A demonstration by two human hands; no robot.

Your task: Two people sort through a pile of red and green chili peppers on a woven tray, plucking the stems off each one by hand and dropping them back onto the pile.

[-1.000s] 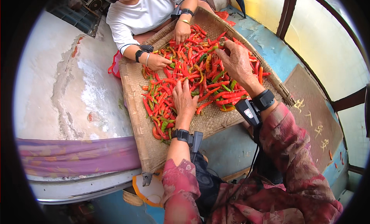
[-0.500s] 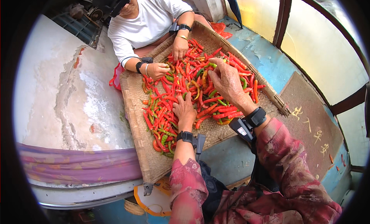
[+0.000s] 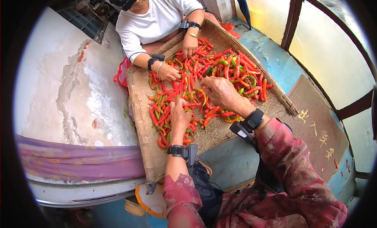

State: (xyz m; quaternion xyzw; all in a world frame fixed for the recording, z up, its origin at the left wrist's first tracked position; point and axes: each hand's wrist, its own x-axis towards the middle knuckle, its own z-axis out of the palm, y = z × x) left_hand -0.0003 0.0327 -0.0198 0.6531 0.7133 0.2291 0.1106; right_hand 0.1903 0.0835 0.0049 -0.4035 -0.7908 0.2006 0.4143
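Observation:
Red, orange and green chili peppers (image 3: pixel 196 65) lie in a loose layer on a woven bamboo tray (image 3: pixel 138 106). My left hand (image 3: pixel 180 117) is down among the peppers at the tray's near left, its fingers curled together. What they hold is hidden behind the hand. Over the middle of the pile, my right hand (image 3: pixel 224 93) has its thumb and index finger closed, pointing left. A curved yellow-orange chili (image 3: pixel 202 96) lies just below those fingertips; whether they grip it is unclear.
Across the tray a person in a white top reaches in with both hands (image 3: pixel 169 72) among the peppers. A stained wall (image 3: pixel 98 106) rises on the left, above a purple cloth (image 3: pixel 80 161). On the right are a brown mat (image 3: pixel 314 122) and framed panes (image 3: pixel 330 51).
My right hand has moved left and toward me, uncovering green-tipped peppers on the right. My left hand has shifted slightly left and nearer, its fingers more curled. The view has tilted a little.

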